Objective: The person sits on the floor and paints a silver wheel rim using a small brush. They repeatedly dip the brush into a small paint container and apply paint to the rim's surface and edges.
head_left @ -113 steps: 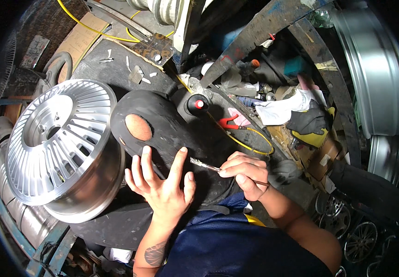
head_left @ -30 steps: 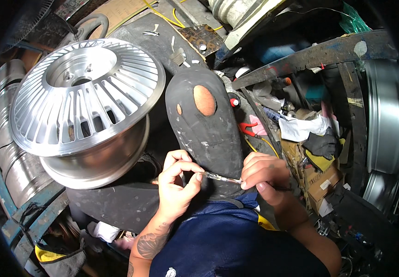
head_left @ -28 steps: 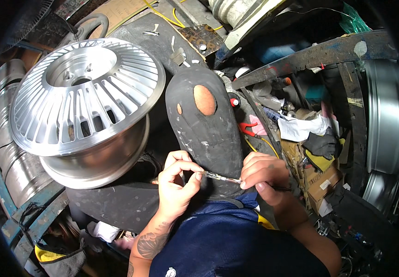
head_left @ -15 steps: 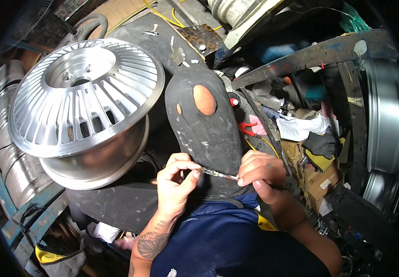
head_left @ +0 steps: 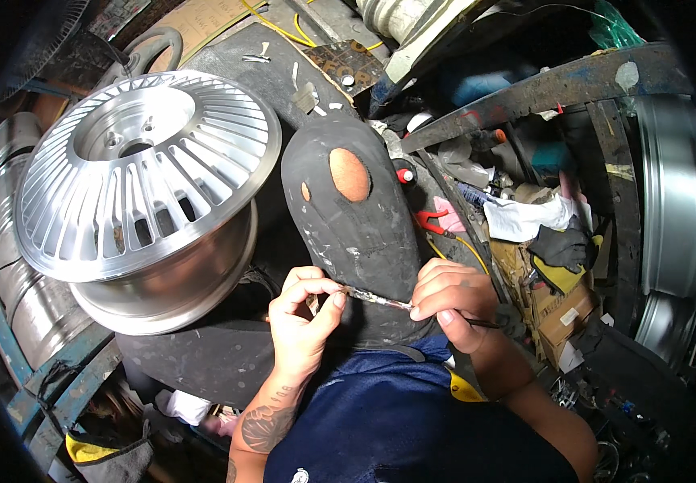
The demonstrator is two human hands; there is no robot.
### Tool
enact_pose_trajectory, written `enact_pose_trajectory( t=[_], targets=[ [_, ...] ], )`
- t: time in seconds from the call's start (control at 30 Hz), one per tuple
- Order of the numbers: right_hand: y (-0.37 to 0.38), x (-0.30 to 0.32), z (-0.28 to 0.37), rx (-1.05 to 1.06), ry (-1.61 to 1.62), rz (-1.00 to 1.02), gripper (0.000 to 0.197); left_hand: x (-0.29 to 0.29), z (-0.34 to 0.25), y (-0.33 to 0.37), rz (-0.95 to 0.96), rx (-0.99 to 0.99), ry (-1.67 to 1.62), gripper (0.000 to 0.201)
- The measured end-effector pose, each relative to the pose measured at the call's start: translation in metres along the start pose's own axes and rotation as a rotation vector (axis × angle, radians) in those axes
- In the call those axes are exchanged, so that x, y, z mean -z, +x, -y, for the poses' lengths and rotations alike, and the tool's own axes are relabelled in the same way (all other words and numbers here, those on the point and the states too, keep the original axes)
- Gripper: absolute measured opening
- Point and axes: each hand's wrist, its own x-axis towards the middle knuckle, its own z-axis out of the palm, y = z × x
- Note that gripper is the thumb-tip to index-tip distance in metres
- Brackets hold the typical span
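A thin stick, which looks like a slim paintbrush (head_left: 376, 299), spans the gap between my hands above my lap. Its middle is silvery and stained, and a dark handle end shows past my right hand. Thumb and forefinger of my left hand (head_left: 304, 310) pinch its left tip, so that tip is hidden. My right hand (head_left: 454, 298) is closed round the other part, the thumb pressed against the fingers. Behind the stick is my knee in black trousers (head_left: 348, 233), torn open in two places. To the left, a silver multi-spoke wheel rim (head_left: 227, 173) stands tilted, touched by neither hand.
Right of my knee lie red-handled pliers (head_left: 435, 224), a white cloth (head_left: 529, 219) and a black-and-yellow glove (head_left: 561, 253). A dark metal frame (head_left: 541, 92) crosses there, with another rim (head_left: 674, 201) beyond it. A second glove (head_left: 106, 455) hangs at lower left.
The stick tilts slightly more, its right end lower, and more of its dark handle shows beyond my right hand. Both hands keep their grip. The whole view has shifted a little.
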Motion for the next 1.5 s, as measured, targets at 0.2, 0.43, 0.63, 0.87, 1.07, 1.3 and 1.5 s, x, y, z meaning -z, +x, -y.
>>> enact_pose_trajectory(
  t=[0.2,0.43,0.63,0.87,1.07,1.3,1.5],
  targets=[
    [0.000,0.000,0.000,0.014,-0.031,0.022,0.017,0.001,0.001,0.001,-0.014,0.026,0.026,0.013],
    [0.002,-0.003,-0.001,0.035,-0.042,0.039,0.017,0.002,0.005,0.002,-0.003,0.004,0.023,0.012],
    [-0.001,-0.006,-0.008,0.029,-0.026,0.017,0.017,0.002,0.003,0.001,-0.016,0.038,-0.001,0.011],
    [-0.001,-0.008,-0.010,0.005,0.051,-0.028,0.020,0.003,0.006,0.001,-0.042,0.049,-0.035,0.008],
    [-0.002,-0.007,-0.012,-0.015,0.076,-0.034,0.020,0.005,0.009,-0.001,-0.053,0.027,-0.009,0.008],
    [-0.012,-0.003,-0.020,-0.019,0.131,-0.120,0.023,0.003,0.007,0.003,-0.112,0.092,-0.078,0.005],
    [-0.042,0.036,-0.025,-0.273,0.160,-0.288,0.029,0.018,0.031,0.003,-0.109,0.132,-0.123,0.013]
  ],
)
